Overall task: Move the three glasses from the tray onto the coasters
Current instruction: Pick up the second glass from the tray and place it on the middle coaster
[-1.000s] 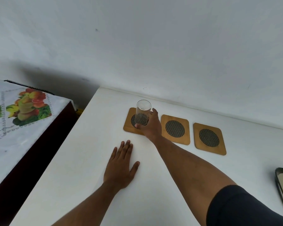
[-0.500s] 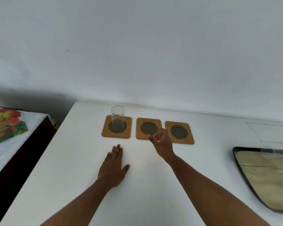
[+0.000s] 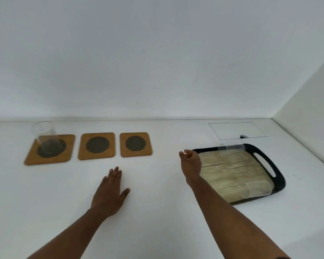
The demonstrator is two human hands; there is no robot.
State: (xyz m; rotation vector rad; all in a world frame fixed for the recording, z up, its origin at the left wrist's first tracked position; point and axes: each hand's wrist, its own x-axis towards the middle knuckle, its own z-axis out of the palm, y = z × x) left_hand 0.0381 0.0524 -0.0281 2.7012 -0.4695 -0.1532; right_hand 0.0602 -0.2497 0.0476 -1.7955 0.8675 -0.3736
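Three wooden coasters with dark mesh centres lie in a row on the white table. A clear glass [image 3: 45, 139] stands upright on the left coaster [image 3: 68, 146]. The middle coaster [image 3: 97, 145] and right coaster [image 3: 135, 143] are bare. To the right is a black tray [image 3: 278, 184] with a beige liner. Two blurred clear glasses sit on it, one at its back edge [image 3: 231, 147] and one at its front right [image 3: 256, 189]. My right hand [image 3: 191, 163] hovers at the tray's left edge, fingers loosely curled and holding nothing. My left hand [image 3: 109, 193] lies flat on the table.
A white wall [image 3: 157, 62] runs along the back of the table and a side wall [image 3: 310, 109] closes the right. A thin rectangular outline [image 3: 238, 130] with a small dark notch is set into the tabletop behind the tray.
My right hand let go of the glass on the left coaster and moved right to the tray's edge. The view swung right, so the whole tray now shows. My left hand stayed flat.
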